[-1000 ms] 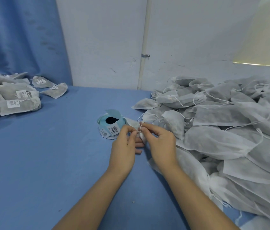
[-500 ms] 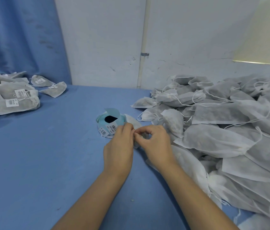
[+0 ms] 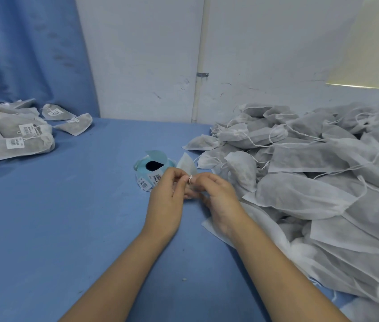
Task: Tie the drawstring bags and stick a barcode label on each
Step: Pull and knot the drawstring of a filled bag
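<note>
My left hand (image 3: 166, 201) and my right hand (image 3: 219, 201) meet at the middle of the blue table, fingertips together. Between them both pinch a thin white drawstring (image 3: 190, 179), looped round my left fingertip. The small white drawstring bag (image 3: 186, 166) it belongs to pokes out just behind my fingers, mostly hidden by them. A roll of barcode labels (image 3: 147, 171) on light blue backing stands right behind my left hand.
A large heap of white drawstring bags (image 3: 311, 173) with loose strings fills the right side of the table. A smaller pile of labelled bags (image 3: 18, 135) lies at the far left. The blue table surface (image 3: 67, 217) runs between them, with a white wall behind.
My hands stayed together in front of the label roll, shifting slightly. The fingers reworked the string, which now shows as a small loop on my left fingertip.
</note>
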`<state>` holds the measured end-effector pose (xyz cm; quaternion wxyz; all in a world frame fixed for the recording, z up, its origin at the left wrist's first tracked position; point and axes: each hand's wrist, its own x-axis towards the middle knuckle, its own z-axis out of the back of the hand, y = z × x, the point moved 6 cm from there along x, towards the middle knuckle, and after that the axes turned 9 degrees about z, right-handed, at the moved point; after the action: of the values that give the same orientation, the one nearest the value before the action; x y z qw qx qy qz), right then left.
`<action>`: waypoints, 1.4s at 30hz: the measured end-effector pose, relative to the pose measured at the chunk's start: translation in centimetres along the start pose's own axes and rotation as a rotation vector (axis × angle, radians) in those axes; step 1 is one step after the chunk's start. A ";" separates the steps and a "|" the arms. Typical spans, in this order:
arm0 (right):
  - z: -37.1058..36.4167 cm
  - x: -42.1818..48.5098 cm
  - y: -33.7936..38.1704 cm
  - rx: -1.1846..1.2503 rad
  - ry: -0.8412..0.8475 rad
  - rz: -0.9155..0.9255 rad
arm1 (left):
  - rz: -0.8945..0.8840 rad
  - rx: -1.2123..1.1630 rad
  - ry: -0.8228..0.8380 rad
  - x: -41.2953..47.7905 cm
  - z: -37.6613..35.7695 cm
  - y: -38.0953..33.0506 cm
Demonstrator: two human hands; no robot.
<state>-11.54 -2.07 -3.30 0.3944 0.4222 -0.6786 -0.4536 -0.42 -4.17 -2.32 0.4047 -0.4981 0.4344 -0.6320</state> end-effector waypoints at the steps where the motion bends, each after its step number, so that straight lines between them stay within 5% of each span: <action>1: 0.0 0.0 0.0 -0.014 0.000 -0.002 | -0.033 0.068 0.001 0.0 0.2 0.0; 5: 0.2 0.1 -0.2 -0.080 -0.010 -0.037 | -0.059 0.151 0.012 0.4 0.7 0.4; 12: 0.2 0.0 -0.9 0.159 0.082 -0.233 | -0.107 0.117 0.064 0.5 0.5 0.2; 18: 0.4 0.2 -0.9 0.344 0.033 -0.207 | -0.132 0.092 0.103 0.4 -0.2 -0.1; 26: 0.2 0.3 -1.2 0.319 0.103 -0.186 | -0.020 -0.015 0.107 0.7 0.5 0.7; 42: 0.9 0.8 -0.8 0.460 -0.043 -0.052 | 0.059 0.021 0.120 1.0 0.0 1.1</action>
<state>-12.49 -2.72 -4.16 0.2616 0.5085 -0.7612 -0.3059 -0.47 -5.49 -3.07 0.4015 -0.4419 0.4660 -0.6530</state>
